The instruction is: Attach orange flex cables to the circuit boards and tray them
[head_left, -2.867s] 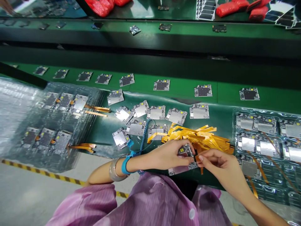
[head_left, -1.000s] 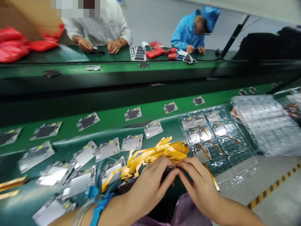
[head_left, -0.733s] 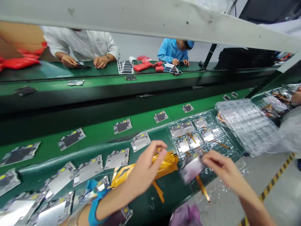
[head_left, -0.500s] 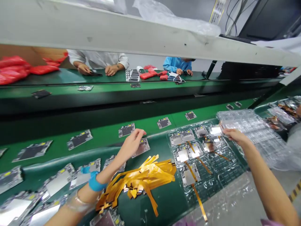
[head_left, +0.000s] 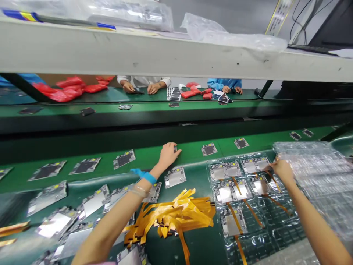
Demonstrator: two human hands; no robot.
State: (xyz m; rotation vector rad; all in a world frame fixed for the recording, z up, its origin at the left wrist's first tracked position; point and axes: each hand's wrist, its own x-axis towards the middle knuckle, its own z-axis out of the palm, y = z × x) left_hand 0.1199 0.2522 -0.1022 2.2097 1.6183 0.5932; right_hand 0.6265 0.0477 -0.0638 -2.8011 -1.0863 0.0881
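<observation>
My left hand (head_left: 168,154), with a blue band at its wrist, reaches over the green belt. Its fingers close on a circuit board (head_left: 175,148), which the hand mostly hides. Below it, another circuit board with a silvery plate (head_left: 175,177) lies on the green mat. At the right, my right hand (head_left: 283,171) pinches the right edge of a circuit board (head_left: 261,164) lying in the top row of a clear plastic tray (head_left: 264,241). Several boards fill other compartments, some with orange flat cables (head_left: 255,213) across them.
A heap of orange flat cables (head_left: 176,215) lies between my arms. Loose boards (head_left: 92,202) spread at left; more boards (head_left: 124,159) sit along the belt (head_left: 187,147). Stacked clear trays (head_left: 317,176) stand at right. A white shelf (head_left: 165,55) crosses above; co-workers' hands (head_left: 154,87) show beyond.
My left hand has moved from beside the board on the mat up to a board on the belt. The board in my right hand now lies lower, in the tray. The view has shifted left.
</observation>
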